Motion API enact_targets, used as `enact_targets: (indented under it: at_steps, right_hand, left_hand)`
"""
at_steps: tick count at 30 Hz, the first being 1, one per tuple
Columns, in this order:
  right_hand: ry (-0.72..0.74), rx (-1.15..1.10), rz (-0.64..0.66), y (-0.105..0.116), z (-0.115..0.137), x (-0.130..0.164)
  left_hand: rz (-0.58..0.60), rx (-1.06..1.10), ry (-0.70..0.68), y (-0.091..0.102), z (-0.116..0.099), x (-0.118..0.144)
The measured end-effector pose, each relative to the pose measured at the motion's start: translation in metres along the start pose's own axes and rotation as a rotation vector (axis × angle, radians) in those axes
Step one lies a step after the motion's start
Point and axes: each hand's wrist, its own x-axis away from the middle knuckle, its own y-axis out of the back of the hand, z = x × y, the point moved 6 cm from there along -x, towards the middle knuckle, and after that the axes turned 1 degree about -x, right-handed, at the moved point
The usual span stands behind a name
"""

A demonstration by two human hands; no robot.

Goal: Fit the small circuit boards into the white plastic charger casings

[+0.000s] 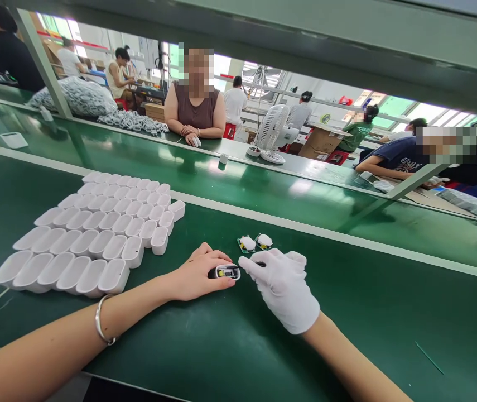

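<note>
My left hand (200, 273), bare and with a bangle at the wrist, is closed around a small oval casing (233, 272). The casing lies on its side with its mouth toward the right; yellow and dark parts show inside a white rim. Just right of it is my right hand (282, 285) in a white glove, fingers curled and forefinger pointing at the casing's mouth. Something dark shows between its fingers, too hidden to name. Beyond my hands lie two small circuit boards, a left one (246, 243) and a right one (264, 241), each topped with a white blob.
Rows of white oval cups (90, 243) cover the table's left side. A green strip (429, 358) lies at right. Past a pale rail (263, 220) runs a green conveyor belt (305, 195) with a small white piece (223, 159). Across it sit a person and a fan (272, 131).
</note>
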Motion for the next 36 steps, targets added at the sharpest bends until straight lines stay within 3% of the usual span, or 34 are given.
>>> enact_targets:
  at_steps: [18,22,28,32,36]
  right_hand:
    - [-0.02,-0.018,-0.001,0.003,0.003,0.0]
    - [-0.006,-0.004,0.05,0.004,0.002,-0.001]
    - [-0.183,-0.104,0.071,0.005,-0.025,0.007]
    - [-0.271,-0.123,0.204,-0.015,-0.033,0.017]
    - [-0.203,-0.225,0.068,-0.015,-0.013,0.017]
  left_hand:
    - [-0.005,-0.013,-0.007,-0.001,0.0,-0.001]
    - [-0.012,-0.01,-0.015,0.0,0.0,-0.001]
    - [-0.006,-0.031,-0.036,-0.001,0.004,-0.001]
    - [-0.133,-0.066,-0.023,0.007,0.001,0.004]
    - [-0.437,-0.387,0.083,0.031,-0.003,0.011]
